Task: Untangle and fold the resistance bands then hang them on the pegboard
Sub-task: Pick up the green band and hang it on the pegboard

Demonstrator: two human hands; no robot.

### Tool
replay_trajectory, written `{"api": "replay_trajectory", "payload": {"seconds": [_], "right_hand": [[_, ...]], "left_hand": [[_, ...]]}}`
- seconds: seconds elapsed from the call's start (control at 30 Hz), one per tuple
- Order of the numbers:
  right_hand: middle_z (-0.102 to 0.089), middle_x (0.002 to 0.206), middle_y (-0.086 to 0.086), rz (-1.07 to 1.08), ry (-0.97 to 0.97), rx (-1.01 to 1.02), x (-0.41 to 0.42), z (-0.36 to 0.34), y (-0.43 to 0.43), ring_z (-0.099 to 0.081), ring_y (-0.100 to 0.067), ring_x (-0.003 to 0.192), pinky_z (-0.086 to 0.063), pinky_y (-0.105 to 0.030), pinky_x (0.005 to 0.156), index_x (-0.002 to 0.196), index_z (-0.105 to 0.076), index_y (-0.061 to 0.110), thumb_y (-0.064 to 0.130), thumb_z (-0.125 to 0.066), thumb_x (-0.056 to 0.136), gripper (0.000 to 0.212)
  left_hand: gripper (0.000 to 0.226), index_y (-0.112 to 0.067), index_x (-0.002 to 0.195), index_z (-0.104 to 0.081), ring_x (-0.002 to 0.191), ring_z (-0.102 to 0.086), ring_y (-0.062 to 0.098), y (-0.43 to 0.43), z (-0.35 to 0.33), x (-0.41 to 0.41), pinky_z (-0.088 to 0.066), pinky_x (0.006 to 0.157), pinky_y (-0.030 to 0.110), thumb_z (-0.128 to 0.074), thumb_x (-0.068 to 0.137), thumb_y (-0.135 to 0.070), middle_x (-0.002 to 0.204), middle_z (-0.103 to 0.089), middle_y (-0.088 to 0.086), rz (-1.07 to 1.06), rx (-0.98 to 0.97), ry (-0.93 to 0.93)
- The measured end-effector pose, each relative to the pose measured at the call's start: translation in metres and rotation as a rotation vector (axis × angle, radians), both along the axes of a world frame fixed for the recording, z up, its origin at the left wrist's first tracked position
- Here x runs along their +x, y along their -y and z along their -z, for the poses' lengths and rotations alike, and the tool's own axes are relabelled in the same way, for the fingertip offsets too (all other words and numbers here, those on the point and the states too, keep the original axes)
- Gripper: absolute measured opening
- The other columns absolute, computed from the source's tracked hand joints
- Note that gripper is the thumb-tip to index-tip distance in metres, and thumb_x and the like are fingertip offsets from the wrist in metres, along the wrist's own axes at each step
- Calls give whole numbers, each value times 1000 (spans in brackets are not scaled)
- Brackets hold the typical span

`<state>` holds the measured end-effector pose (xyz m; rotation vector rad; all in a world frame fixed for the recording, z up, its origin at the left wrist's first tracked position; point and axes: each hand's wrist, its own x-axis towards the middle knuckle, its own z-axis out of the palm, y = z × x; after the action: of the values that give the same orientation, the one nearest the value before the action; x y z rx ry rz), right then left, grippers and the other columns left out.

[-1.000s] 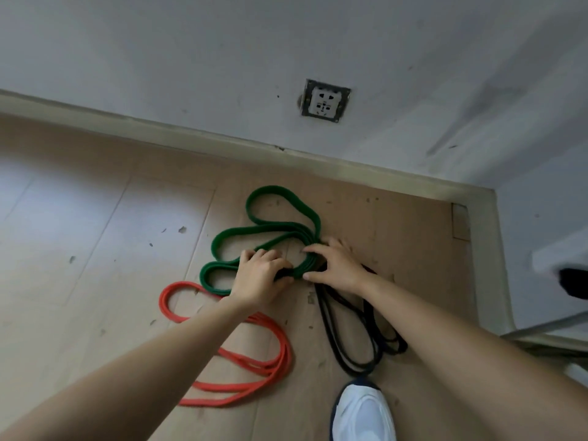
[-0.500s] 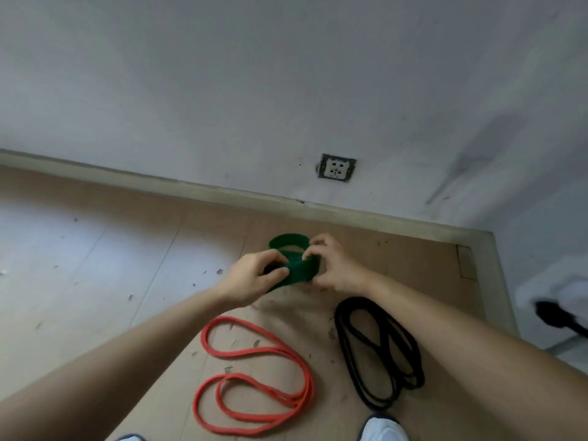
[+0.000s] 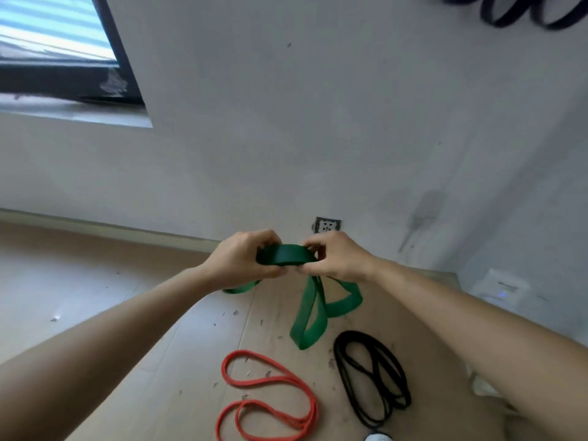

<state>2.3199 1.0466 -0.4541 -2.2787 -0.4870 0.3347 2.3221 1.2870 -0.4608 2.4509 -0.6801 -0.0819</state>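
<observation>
Green band [image 3: 281,254]: it is being held up in the air, above the floor [image 3: 159,361]. Its folded part is lying sideways, left to right, between both hands.
Loose loops: they are hanging down under the right hand.
Left hand [image 3: 241,256]: it is pinching the left end of the fold.
Right hand [image 3: 337,256]: it is pinching the right end.
Next, I think: the right hand is nearer the loops, so it should be gathering them in.
Red band [image 3: 243,352] and black band [image 3: 354,333]: they are lying on the floor, side by side, not touching.
Dark loops [image 3: 509,11]: they are hanging high on the wall, blurry.
</observation>
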Motion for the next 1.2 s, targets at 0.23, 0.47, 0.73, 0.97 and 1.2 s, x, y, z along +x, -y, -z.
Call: {"api": "replay_trajectory", "payload": {"seconds": [0.23, 0.47, 0.73, 0.97, 1.2], "right_hand": [[-72, 88, 6, 15, 71, 2, -32, -80, 4, -61, -5, 74, -48, -20, 68, 106, -74, 20, 34, -85, 79, 32], [-75, 100, -2, 53, 78, 230, -44, -140, 18, -70, -13, 97, -57, -27, 84, 107, -70, 19, 19, -85, 82, 29], [-66, 107, -26, 137, 196, 442, -28, -226, 39, -69, -36, 105, -54, -53, 100, 118, -66, 15, 19, -78, 88, 33], [-69, 109, -24, 263, 491, 544, 6, -336, 54, -70, -39, 100, -55, -58, 94, 119, -58, 20, 19, -72, 94, 30], [-66, 97, -7, 354, 810, 571, 41, -418, 57, -66, -22, 92, -56, -41, 87, 112, -54, 20, 20, -65, 98, 18]], "left_hand": [[47, -32, 109, -67, 83, -70, 2, 12, -74, -28, -62, 77, 38, -72, 73, -62, 91, -72, -15, 41, -72, -19], [24, -19, 108, -71, 88, -72, 22, 29, -160, -29, -60, 85, 43, -79, 86, -27, 95, -75, 3, 30, -396, -78], [19, -12, 109, -71, 93, -74, 25, 52, -266, -13, -60, 83, 27, -74, 92, -20, 99, -74, 10, -37, -655, -49], [26, -19, 116, -68, 93, -75, 22, 67, -361, 26, -62, 77, 26, -73, 93, -29, 104, -76, 6, -83, -730, 94], [32, -17, 121, -60, 86, -72, 17, 108, -440, 61, -56, 70, 24, -72, 94, -31, 106, -74, 2, -112, -873, 291]]}}
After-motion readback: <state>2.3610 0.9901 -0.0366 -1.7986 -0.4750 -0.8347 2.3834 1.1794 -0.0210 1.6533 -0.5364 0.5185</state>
